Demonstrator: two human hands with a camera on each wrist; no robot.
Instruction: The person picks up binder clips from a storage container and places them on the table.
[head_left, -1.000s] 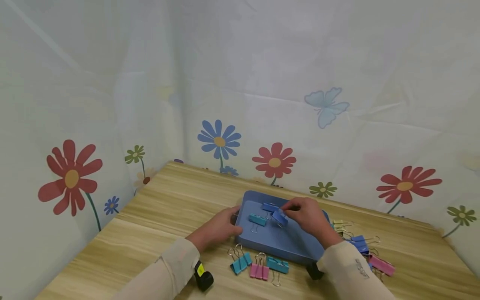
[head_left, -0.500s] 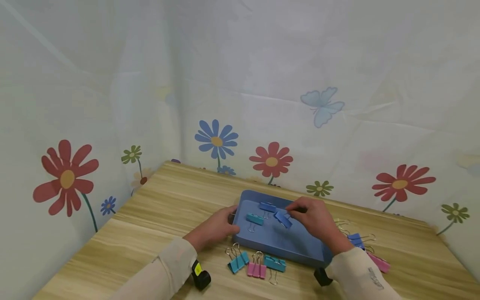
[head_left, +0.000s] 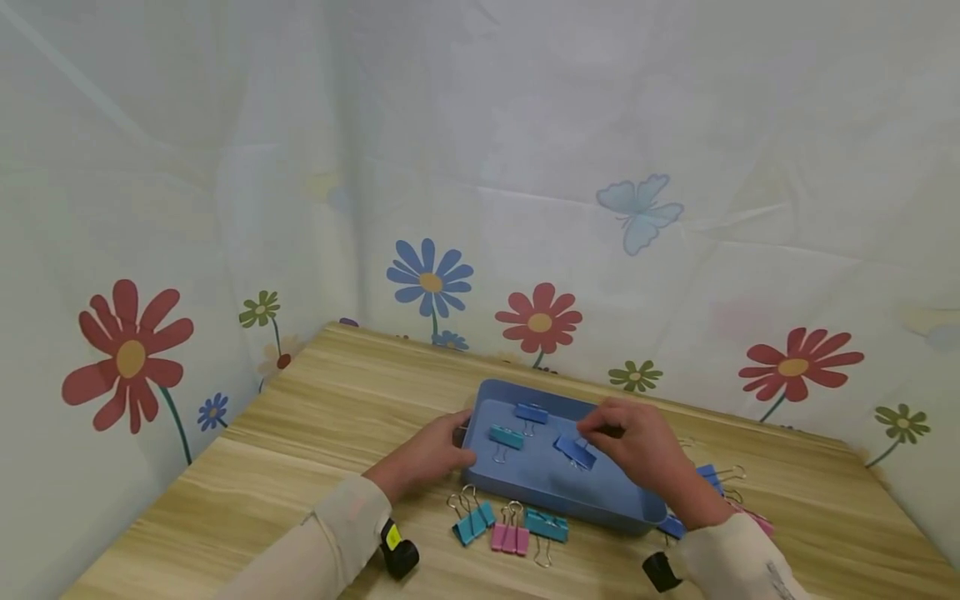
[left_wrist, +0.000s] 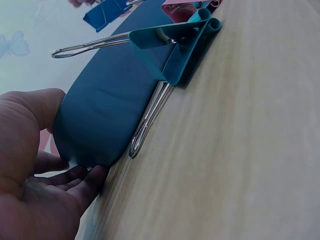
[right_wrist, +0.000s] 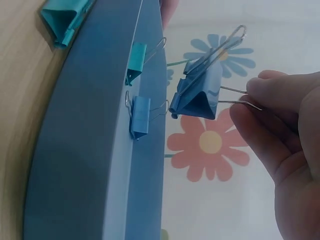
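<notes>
Over the blue tray (head_left: 525,475), my right hand (head_left: 641,446) pinches a blue binder clip (head_left: 575,452) by one wire handle between thumb and fingertips. In the right wrist view this blue clip (right_wrist: 200,92) hangs above the tray's rim, tilted. My left hand (head_left: 431,454) grips the tray's left end; in the left wrist view its thumb is at the rim and its fingers (left_wrist: 92,182) are at the bottom edge. Inside the tray lie another blue binder clip (head_left: 531,413) and a teal binder clip (head_left: 506,437), their handles toward the near side.
In front of the tray lie a teal clip (head_left: 474,523), a pink clip (head_left: 510,540) and another teal clip (head_left: 547,525). Right of it are blue clips (head_left: 708,477) and a pink clip (head_left: 753,518), partly hidden by the right arm. A flowered curtain (head_left: 480,167) stands behind the wooden table (head_left: 360,375).
My right hand has moved right and slightly nearer over the tray with the blue binder clip. The left hand keeps its hold on the tray. The head view has shifted slightly.
</notes>
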